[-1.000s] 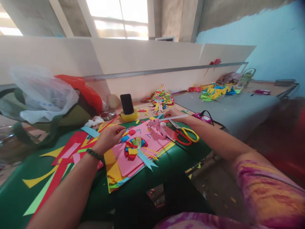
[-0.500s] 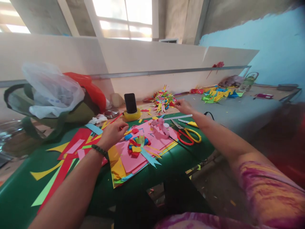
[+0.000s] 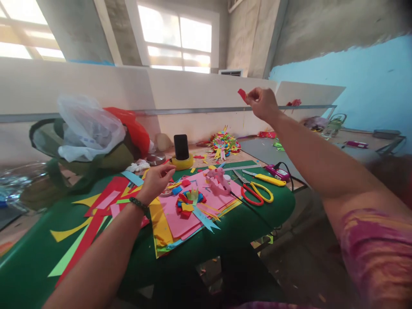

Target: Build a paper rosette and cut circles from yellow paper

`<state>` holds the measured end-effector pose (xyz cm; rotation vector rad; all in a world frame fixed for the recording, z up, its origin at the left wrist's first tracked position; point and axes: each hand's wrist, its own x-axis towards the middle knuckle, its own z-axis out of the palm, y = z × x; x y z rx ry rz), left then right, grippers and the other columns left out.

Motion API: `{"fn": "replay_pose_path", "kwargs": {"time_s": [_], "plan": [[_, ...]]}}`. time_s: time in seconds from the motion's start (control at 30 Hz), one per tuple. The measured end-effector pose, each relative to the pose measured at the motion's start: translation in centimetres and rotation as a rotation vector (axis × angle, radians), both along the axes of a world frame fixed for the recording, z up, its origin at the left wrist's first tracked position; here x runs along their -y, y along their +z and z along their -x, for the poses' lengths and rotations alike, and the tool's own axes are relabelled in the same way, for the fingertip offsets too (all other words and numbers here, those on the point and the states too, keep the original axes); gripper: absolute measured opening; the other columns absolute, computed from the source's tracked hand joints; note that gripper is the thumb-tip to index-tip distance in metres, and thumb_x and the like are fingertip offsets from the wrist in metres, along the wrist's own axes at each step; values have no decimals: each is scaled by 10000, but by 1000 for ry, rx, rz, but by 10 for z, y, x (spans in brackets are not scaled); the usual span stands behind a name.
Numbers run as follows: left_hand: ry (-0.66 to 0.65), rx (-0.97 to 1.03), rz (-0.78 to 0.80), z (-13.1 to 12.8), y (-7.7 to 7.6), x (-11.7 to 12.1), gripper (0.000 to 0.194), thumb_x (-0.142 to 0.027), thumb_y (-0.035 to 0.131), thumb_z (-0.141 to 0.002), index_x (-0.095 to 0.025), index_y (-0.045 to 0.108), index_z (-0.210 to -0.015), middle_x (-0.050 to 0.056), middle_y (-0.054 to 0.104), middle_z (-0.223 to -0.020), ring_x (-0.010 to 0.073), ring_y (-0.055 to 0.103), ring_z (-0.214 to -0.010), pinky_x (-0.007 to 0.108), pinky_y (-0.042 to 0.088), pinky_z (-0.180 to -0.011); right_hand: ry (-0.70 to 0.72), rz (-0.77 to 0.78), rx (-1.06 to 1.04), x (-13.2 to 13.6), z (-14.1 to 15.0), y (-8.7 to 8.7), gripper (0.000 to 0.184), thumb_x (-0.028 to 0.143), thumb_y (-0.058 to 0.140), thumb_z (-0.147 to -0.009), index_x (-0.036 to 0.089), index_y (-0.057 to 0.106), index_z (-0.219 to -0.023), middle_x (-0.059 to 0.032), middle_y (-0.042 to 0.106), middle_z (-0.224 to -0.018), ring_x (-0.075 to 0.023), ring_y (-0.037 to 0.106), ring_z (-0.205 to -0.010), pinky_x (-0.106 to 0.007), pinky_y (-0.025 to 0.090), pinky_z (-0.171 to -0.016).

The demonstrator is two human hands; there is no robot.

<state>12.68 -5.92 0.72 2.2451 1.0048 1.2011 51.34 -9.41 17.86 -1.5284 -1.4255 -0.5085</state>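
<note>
My right hand (image 3: 263, 103) is raised high above the table, pinching a small red paper piece (image 3: 242, 94) between its fingertips. Low over the green table (image 3: 244, 219), my left hand (image 3: 158, 179) hovers with fingers curled; whether it grips anything I cannot tell. Just right of it lies a small rosette of folded coloured paper (image 3: 188, 202) on a stack of pink and yellow sheets (image 3: 180, 221). A pink glue gun (image 3: 219, 179) rests on the sheets beyond it.
Red-and-yellow scissors (image 3: 255, 191) and a yellow cutter (image 3: 267, 178) lie at the table's right end. A phone (image 3: 181, 146) stands in a yellow tape roll. A finished paper flower (image 3: 223, 143) sits farther back. A bag with clear plastic (image 3: 86, 128) fills the left.
My right hand rose from the table near the far paper flower to well above it, now holding a red piece. My left hand stayed almost in place. The view tilted up.
</note>
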Motion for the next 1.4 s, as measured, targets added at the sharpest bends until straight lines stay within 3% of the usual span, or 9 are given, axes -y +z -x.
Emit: {"fn": "replay_pose_path", "kwargs": {"time_s": [0.27,0.47,0.57,0.73,0.9,1.0,1.1,1.27,1.4], "plan": [[3,252,13,1,42,25,404,-509,644,-740,-129,741,-840,52,710,-687,153,610,-598,256,485,-554,267,-129,276,25,74,59,200,364,535,-983,192,622,-930,-76,653,-941,-170,548,-992,-355,425,-874],[-44,397,-153,-14,119,72,477,-520,687,-758,-151,710,-1059,27,689,-746,100,584,-552,199,446,-472,405,-64,572,70,128,38,186,381,571,-947,218,654,-914,-56,624,-1068,-262,517,-1111,-448,411,-977],[-70,354,-207,-28,136,90,361,-435,729,-737,-161,724,-972,23,697,-769,89,574,-555,190,437,-463,495,15,636,89,146,19,149,287,549,-939,209,659,-876,-51,614,-1068,-250,533,-1075,-438,410,-976],[-55,353,-220,-39,133,105,240,-394,693,-761,-155,713,-769,19,684,-674,115,582,-563,212,449,-467,674,111,497,114,153,14,120,211,548,-882,197,653,-939,-57,626,-1043,-222,563,-1038,-412,430,-954],[-49,387,-232,-42,133,121,243,-410,682,-767,-169,707,-782,23,686,-713,111,576,-567,216,452,-463,968,230,-87,120,151,14,311,335,507,-916,233,566,-1204,-62,652,-1075,-221,601,-1069,-410,470,-916],[-64,376,-253,-44,133,130,224,-397,685,-760,-174,704,-772,25,671,-722,114,566,-579,225,461,-477,1171,465,-301,120,154,-5,295,430,432,-963,219,605,-1076,-36,655,-835,-158,631,-775,-306,496,-707],[-88,322,-240,-40,130,133,208,-376,679,-755,-169,696,-750,32,653,-725,119,557,-584,241,476,-503,1268,660,-306,124,145,-22,369,532,505,-929,191,625,-853,64,437,-504,-87,400,-445,-243,345,-466],[-70,288,-179,-24,121,126,190,-360,647,-737,-172,675,-746,31,646,-723,142,587,-636,272,515,-587,1082,568,-337,125,91,-17,454,622,639,-811,198,547,-680,107,307,-439,-51,211,-405,-228,175,-405],[12,306,-83,-15,107,107,201,-382,629,-721,-185,659,-743,12,627,-639,146,582,-594,265,499,-553,562,233,-467,113,26,-20,373,545,588,-879,205,564,-727,104,291,-460,-66,237,-404,-248,191,-411]]}}
